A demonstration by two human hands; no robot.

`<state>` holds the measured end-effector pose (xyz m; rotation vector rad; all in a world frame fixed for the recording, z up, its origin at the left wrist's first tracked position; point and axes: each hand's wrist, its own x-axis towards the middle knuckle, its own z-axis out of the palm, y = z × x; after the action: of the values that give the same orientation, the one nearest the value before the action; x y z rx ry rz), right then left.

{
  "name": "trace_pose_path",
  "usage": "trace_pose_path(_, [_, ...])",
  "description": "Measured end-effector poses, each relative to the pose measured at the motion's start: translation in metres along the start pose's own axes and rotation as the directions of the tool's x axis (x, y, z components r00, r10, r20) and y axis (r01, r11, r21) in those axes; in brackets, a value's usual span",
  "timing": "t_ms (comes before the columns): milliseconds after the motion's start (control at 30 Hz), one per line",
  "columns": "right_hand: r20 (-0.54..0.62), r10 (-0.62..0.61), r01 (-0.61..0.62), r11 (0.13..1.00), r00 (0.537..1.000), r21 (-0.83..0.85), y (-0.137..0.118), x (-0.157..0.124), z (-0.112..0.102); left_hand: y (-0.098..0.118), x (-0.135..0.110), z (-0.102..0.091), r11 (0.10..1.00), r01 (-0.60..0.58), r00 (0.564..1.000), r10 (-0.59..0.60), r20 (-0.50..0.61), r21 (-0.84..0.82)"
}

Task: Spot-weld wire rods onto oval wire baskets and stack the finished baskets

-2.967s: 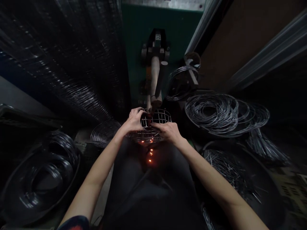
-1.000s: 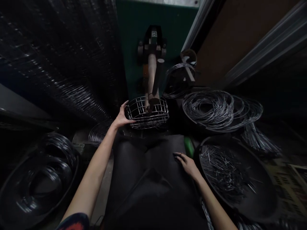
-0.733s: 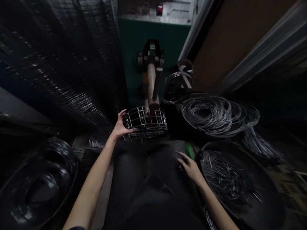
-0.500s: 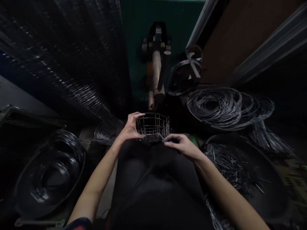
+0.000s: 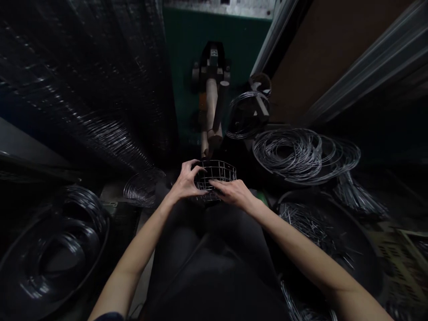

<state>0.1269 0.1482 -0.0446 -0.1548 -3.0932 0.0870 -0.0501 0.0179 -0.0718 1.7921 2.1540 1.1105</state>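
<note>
Dim; deep shadow surrounds a round silver wire basket (image 5: 224, 169); glints speckle the dark, ridged, metallic stack (image 5: 107, 129) left of it; edges blur.

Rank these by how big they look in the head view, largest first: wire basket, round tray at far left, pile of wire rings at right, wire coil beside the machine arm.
1. Round tray
2. Pile of wire rings
Unranked, below these: wire basket and wire coil look too alike.
</note>
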Motion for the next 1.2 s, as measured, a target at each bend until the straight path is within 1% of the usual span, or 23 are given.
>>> trace_pose_path(167, [-0.105, -0.043, 0.04, 0.999, 0.994, -0.027, 0.016, 0.004, 0.007, -0.004, 0.01, 0.006, 1.0, -0.008, 1.0, 0.008, -0.016, -0.024])
trace_pose_path(267, [-0.121, -0.045, 0.042, 0.999, 0.992, -0.028, 0.021, 0.007, 0.008, -0.007, 0.015, 0.007, 1.0, -0.003, 1.0, 0.002, -0.025, -0.028])
trace_pose_path(567, [-0.105, -0.043, 0.034, 0.996, 0.994, -0.083, 0.021, 0.019, 0.001, -0.012, 0.02, 0.003, 0.999, 0.013, 0.999, -0.015, -0.044, -0.038])
trace_pose_path(767, [-0.046, -0.005, 0.003, 0.998, 0.999, -0.059, 0.019, 0.029, -0.005, -0.021, 0.025, 0.002, 0.999, 0.03, 0.999, -0.032, -0.038, -0.042])
trace_pose_path(867, [-0.017, 0.03, -0.03, 0.999, 0.999, -0.033, 0.017, 0.03, -0.009, -0.023, 0.026, 0.002, 0.998, 0.032, 0.999, -0.034, -0.034, -0.058])
trace_pose_path(967, [-0.006, 0.035, -0.035, 0.999, 0.999, -0.001, 0.017, 0.029, -0.011, -0.023, 0.027, 0.001, 0.997, 0.047, 0.999, -0.048, -0.024, -0.053])
trace_pose_path(1067, [0.001, 0.048, -0.048, 0.999, 0.999, 0.001, 0.02, 0.032, -0.013, -0.025, 0.034, -0.001, 0.996, 0.079, 0.996, -0.081, -0.028, -0.038])
trace_pose_path(1200, [-0.049, 0.114, -0.112, 0.993, 0.992, 0.048, 0.025, 0.043, -0.01, -0.032, 0.05, -0.004, 0.994, 0.097, 0.995, -0.099, -0.029, -0.043])
